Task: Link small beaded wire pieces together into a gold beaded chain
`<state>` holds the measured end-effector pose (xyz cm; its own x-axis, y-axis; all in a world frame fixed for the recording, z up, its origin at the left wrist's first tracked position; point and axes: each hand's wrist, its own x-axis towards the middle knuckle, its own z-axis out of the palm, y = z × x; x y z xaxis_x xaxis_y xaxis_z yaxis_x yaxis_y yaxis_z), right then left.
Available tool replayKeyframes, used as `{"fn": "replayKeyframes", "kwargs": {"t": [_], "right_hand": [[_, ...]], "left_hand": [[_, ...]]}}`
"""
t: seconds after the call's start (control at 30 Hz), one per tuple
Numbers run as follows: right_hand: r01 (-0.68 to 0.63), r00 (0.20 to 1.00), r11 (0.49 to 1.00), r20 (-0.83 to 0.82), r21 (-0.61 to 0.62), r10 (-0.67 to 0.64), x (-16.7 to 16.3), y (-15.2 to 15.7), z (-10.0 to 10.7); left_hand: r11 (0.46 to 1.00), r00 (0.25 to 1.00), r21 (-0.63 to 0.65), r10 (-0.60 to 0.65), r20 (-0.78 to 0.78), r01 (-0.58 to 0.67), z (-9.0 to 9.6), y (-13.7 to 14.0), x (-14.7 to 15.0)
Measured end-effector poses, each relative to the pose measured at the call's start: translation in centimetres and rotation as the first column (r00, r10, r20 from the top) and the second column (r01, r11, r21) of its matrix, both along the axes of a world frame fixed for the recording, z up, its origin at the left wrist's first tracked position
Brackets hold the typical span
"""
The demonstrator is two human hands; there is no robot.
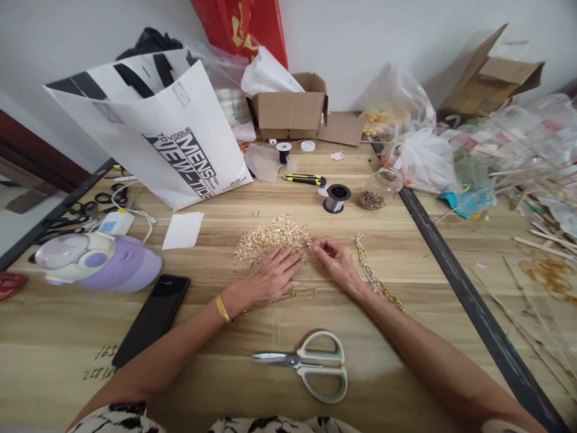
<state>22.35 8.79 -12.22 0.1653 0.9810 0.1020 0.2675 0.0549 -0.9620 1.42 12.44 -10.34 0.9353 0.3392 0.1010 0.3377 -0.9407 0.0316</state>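
A loose pile of gold-and-clear jewelry chains [265,236] lies at the middle of the wooden table. My left hand [274,275] rests flat on the pile's lower right side, fingers stretched out. At the pile's right edge, my right hand [334,257] pinches the end of a chain between thumb and index finger. A bundle of similar chains [372,275] runs beside my right wrist, tied at its upper end. Below my left hand, a thin gold chain [311,293] is partly covered by that hand. Scissors [311,364] with pale handles lie between my forearms.
Behind the pile are a wire spool [336,198], a yellow-black utility knife [304,179] and a jar of beads [373,197]. On the left are a phone [153,319], a purple device [121,264] and a paper bag [153,132]. Plastic bags [424,159] crowd the right.
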Motion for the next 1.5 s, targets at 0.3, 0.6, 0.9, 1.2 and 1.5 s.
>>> {"fn": "replayKeyframes", "kwargs": {"t": [0.3,0.6,0.9,1.2,1.5], "right_hand": [[0.009,0.994,1.0,-0.107,-0.008,-0.01,-0.2,-0.4,-0.4],[0.038,0.996,0.999,-0.075,-0.006,-0.039,0.0,-0.4,-0.5],[0.044,0.989,0.995,0.134,0.09,-0.056,0.7,-0.3,-1.2],[-0.027,0.959,0.99,0.284,0.135,-0.013,0.7,-0.3,-1.7],[-0.065,0.938,0.988,0.347,0.143,0.012,0.7,-0.4,-1.7]], "left_hand": [[0.998,0.999,-0.058,-0.013,0.035,0.015,0.1,0.4,2.2],[0.992,0.977,-0.121,0.065,0.205,-0.04,0.8,2.7,1.4],[0.979,0.963,-0.161,0.161,0.215,-0.128,0.2,3.4,0.8],[0.988,0.964,-0.154,0.044,0.26,-0.004,-0.6,3.4,0.8],[0.98,0.95,-0.142,0.174,0.259,-0.141,-0.6,3.2,0.9]]}}
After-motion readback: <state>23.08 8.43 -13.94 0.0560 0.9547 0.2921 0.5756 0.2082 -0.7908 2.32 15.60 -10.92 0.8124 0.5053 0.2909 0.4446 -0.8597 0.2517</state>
